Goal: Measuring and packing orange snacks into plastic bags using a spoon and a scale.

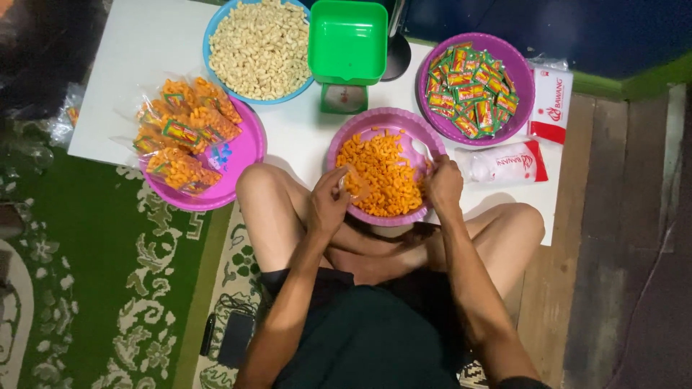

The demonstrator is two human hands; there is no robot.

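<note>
White surface [144,50] on the floor carries a purple bowl [344,144] of orange snacks, where the left hand [328,205] pinches a small clear bag [358,186] over it and the right hand [443,184] closes its grip on a white scoop [420,150].
</note>
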